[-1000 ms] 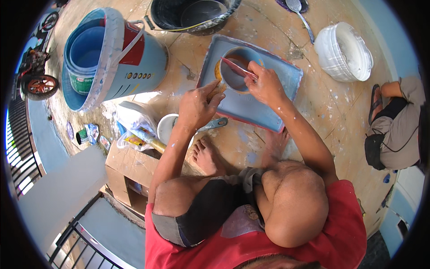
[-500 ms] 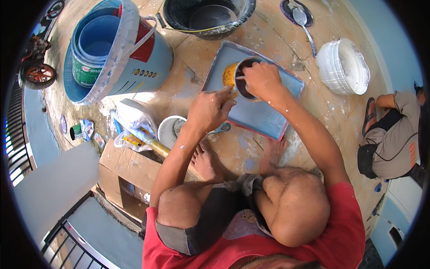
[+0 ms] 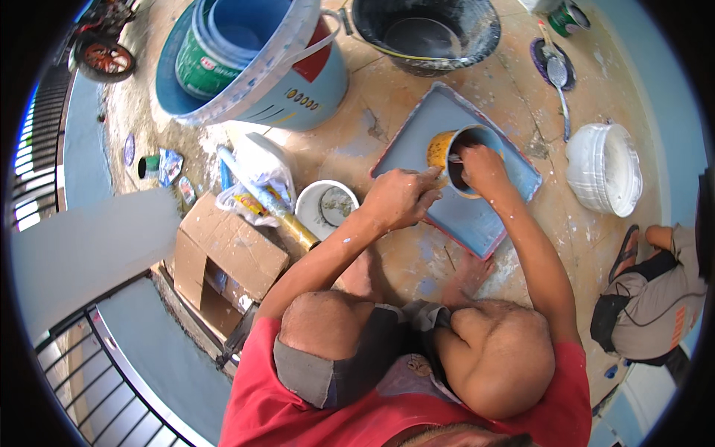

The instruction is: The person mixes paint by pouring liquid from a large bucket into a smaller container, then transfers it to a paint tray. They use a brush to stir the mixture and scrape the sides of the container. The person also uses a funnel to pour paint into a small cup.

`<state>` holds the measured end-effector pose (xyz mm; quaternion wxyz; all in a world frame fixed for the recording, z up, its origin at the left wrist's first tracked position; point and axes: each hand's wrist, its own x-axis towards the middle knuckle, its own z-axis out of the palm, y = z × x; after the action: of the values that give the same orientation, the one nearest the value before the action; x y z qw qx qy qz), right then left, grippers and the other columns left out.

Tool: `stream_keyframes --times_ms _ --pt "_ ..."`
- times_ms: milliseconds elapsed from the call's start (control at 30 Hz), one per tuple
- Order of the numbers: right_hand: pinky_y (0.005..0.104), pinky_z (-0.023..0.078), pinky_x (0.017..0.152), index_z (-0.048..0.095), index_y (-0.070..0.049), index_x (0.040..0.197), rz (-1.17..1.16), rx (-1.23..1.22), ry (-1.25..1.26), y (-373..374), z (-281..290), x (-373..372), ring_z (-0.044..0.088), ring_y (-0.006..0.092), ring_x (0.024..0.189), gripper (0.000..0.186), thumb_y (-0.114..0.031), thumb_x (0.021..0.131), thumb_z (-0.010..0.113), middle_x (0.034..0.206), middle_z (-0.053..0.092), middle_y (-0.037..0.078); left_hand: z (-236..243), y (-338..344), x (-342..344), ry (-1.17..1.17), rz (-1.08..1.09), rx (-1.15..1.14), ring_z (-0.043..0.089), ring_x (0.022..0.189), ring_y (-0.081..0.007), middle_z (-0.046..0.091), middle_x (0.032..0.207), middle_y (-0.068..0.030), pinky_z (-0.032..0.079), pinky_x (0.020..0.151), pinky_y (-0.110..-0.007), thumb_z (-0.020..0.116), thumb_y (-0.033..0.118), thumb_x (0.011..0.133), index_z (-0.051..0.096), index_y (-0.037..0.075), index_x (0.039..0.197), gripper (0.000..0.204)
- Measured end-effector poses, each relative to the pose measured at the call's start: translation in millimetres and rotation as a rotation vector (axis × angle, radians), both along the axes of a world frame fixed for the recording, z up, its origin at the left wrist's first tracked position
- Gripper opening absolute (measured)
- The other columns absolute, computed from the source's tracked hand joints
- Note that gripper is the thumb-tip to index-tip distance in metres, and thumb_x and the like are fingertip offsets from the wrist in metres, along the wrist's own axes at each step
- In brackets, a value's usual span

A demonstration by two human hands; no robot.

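Observation:
A yellow can (image 3: 440,151) with a dark inside is tilted over a shallow blue-grey tray (image 3: 410,141) that has a red rim. My left hand (image 3: 404,198) is closed at the can's near left side, with fingers against its edge. My right hand (image 3: 482,168) reaches into the can's mouth, its fingers curled. A small pale bit shows at those fingertips, but the can's wall and the hand hide what it belongs to. Both forearms carry white specks. My bare feet rest on the floor at the tray's near side.
A big light-blue bucket (image 3: 313,100) holding a green pail (image 3: 201,74) stands far left, beside a black basin (image 3: 432,65). Right are a slotted spoon (image 3: 557,73), a white tub (image 3: 596,171) and a seated person (image 3: 659,294). Left are a small white bucket (image 3: 304,216) and a cardboard box (image 3: 234,242).
The whole view has shifted, so the can, tray and buckets appear farther right. My right hand stays in the can and my left stays at its side. A green tin shows at the top right.

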<state>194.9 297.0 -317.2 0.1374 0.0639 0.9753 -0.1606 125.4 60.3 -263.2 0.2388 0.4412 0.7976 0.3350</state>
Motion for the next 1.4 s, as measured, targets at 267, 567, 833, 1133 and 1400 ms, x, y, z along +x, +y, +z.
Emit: stream_keyframes --times_ms 267,567,833,1133,1400 --pt "0.0527 0.056 0.091 0.072 0.004 0.112 -0.069 -0.355 0.043 44 -60 17 0.07 0.0482 0.105 0.032 -0.01 0.087 0.059 0.107 0.072 0.032 13 4 14 0.065 -0.023 -0.152 0.074 0.083 -0.0405 0.076 0.09 -0.0188 0.057 0.072 -0.052 0.075 0.024 0.091 0.071 0.008 0.128 0.04" --pt "0.0516 0.059 0.086 0.073 -0.01 0.122 0.289 -0.009 0.167 34 -18 14 0.074 0.041 0.094 0.032 -0.027 0.095 0.073 0.108 0.076 0.023 -4 -4 11 -0.06 0.001 -0.062 0.074 0.08 -0.0415 0.074 0.082 -0.0182 0.057 0.071 -0.054 0.073 0.024 0.091 0.07 0.007 0.117 0.031" --pt "0.0466 0.057 0.091 0.071 0.0 0.123 -0.033 -0.383 -0.103 31 -18 10 0.075 0.0348 0.102 0.034 -0.01 0.092 0.06 0.112 0.077 0.025 -4 -10 15 0.085 0.02 -0.094 0.074 0.079 -0.0405 0.074 0.08 -0.0199 0.057 0.07 -0.054 0.072 0.026 0.09 0.073 0.009 0.113 0.028" --pt "0.0503 0.056 0.091 0.074 -0.006 0.109 0.336 -0.102 0.222 14 15 5 0.07 0.0405 0.106 0.026 -0.006 0.084 0.065 0.11 0.074 0.02 -17 -11 -19 -0.086 -0.055 -0.056 0.075 0.088 -0.0389 0.077 0.099 -0.0215 0.058 0.081 -0.048 0.075 0.02 0.09 0.074 0.005 0.128 0.041" --pt "0.0452 0.06 0.085 0.079 -0.013 0.108 0.522 0.027 0.119 34 -3 -9 0.074 0.0344 0.097 0.025 -0.013 0.085 0.068 0.1 0.076 0.016 16 7 -18 -0.044 -0.044 -0.098 0.074 0.087 -0.0381 0.078 0.098 -0.0197 0.058 0.079 -0.042 0.076 0.016 0.091 0.072 0.001 0.133 0.045"
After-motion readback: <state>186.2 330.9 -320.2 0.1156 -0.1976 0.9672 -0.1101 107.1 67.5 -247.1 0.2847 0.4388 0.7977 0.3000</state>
